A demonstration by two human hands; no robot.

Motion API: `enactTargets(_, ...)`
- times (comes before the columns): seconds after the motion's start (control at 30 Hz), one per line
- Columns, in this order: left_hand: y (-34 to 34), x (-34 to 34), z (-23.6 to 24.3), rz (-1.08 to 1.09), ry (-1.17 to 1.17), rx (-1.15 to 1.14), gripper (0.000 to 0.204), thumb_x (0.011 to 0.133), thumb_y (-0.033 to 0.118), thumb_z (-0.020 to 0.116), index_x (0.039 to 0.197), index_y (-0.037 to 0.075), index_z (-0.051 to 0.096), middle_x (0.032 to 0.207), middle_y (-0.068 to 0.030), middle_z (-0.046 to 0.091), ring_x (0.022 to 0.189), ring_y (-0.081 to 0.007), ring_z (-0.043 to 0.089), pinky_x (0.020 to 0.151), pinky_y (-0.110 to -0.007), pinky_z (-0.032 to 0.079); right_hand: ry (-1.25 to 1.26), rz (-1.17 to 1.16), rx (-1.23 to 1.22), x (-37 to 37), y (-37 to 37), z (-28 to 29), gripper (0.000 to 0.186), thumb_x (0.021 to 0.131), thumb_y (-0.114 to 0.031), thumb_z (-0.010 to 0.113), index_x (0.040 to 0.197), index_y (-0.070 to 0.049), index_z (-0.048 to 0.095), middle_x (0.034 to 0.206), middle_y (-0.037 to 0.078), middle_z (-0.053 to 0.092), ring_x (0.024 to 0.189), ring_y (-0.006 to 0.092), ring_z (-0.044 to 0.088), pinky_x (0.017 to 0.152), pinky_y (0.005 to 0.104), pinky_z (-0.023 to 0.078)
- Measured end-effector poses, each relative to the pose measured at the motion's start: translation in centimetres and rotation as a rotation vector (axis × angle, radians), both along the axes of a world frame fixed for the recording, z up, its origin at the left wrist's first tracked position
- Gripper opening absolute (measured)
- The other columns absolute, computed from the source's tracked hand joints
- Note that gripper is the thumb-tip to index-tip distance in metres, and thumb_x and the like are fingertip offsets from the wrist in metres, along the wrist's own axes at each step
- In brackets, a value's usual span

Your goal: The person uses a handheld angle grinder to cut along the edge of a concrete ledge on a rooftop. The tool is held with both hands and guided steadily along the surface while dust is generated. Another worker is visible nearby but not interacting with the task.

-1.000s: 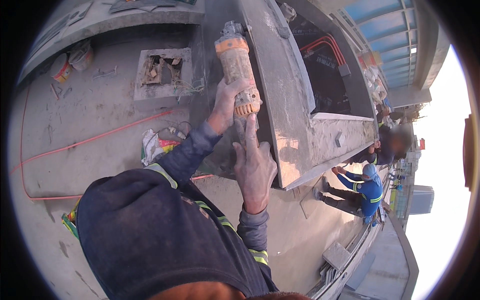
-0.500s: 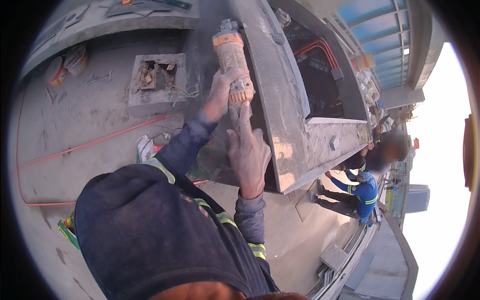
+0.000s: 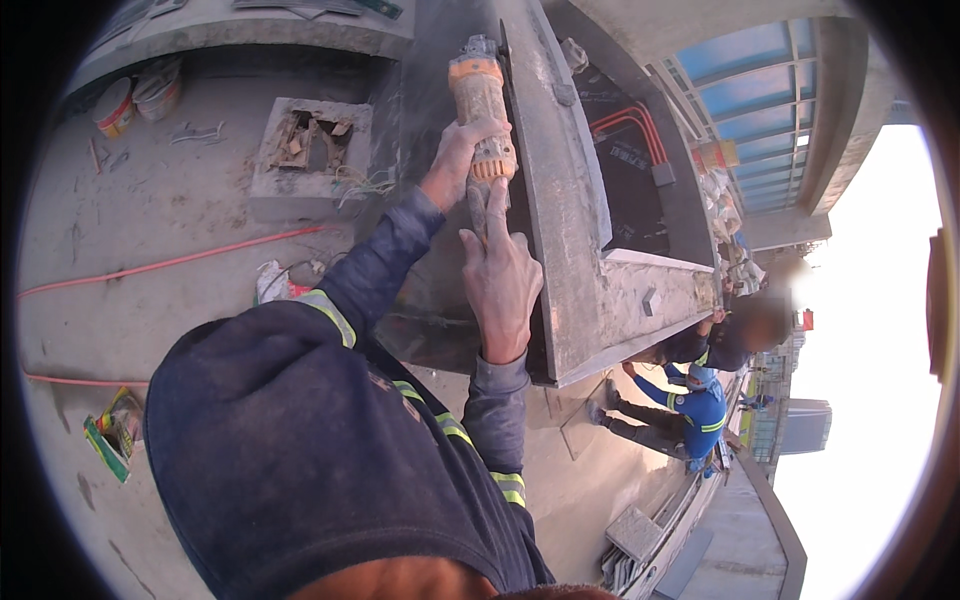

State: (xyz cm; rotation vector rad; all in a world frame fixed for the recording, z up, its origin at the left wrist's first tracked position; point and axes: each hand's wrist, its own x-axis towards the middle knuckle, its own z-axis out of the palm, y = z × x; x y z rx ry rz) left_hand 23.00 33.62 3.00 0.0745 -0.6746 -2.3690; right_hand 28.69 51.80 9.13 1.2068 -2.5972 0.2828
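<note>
Orange-bodied angle grinder (image 3: 480, 110) gripped fully by left hand (image 3: 457, 165), pressed against the concrete beam (image 3: 575, 250) edge; right hand (image 3: 502, 280) laid below, fingers straight up along its rear handle. Left of beam, open dusty slab, square floor box (image 3: 305, 145) holding rubble, two paint buckets (image 3: 135, 95) beyond.

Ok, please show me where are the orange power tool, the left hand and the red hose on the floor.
orange power tool (image 3: 478, 92), head view, on its orange body.
left hand (image 3: 458, 160), head view, on its back.
red hose (image 3: 180, 261), head view, mid-length on the floor.
</note>
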Motion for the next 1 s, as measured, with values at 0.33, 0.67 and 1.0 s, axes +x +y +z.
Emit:
enactTargets(0.33, -1.9, -1.6, -0.2, -0.013, -0.009, 0.001, 0.034, 0.096, 0.030, 0.074, 0.112, 0.000, 0.066, 0.087, -0.0121, 0.072, 0.069, -0.0234, 0.075, 0.061, -0.036, 0.064, 0.013, -0.027, 0.021, -1.4, -1.8, -0.2, 0.089, 0.095, -0.030, 0.079, 0.172, -0.023, 0.035, 0.083, 0.024, 0.072, 0.072, 0.0427, 0.073, 0.065, 0.0531, 0.055)
enactTargets(0.67, -0.3, 0.7, 1.8, -0.044, -0.018, 0.061, 0.031, 0.089, 0.020, 0.079, 0.112, 0.003, 0.066, 0.090, -0.0080, 0.069, 0.071, -0.0198, 0.072, 0.063, -0.036, 0.062, -0.039, -0.049, 0.043, 0.1, -0.9, 1.3, 0.088, 0.095, -0.030, 0.080, 0.171, -0.023, 0.038, 0.083, 0.024, 0.071, 0.071, 0.0422, 0.073, 0.065, 0.0515, 0.055)
enactTargets(1.0, -0.5, 0.4, 1.4, -0.008, -0.030, 0.041, 0.033, 0.090, 0.021, 0.078, 0.114, 0.002, 0.064, 0.092, -0.0095, 0.070, 0.072, -0.0207, 0.072, 0.064, -0.036, 0.062, -0.044, -0.034, 0.060, 0.0, -1.0, 1.1, 0.087, 0.095, -0.029, 0.079, 0.172, -0.021, 0.037, 0.082, 0.024, 0.072, 0.073, 0.0424, 0.073, 0.066, 0.0514, 0.055)
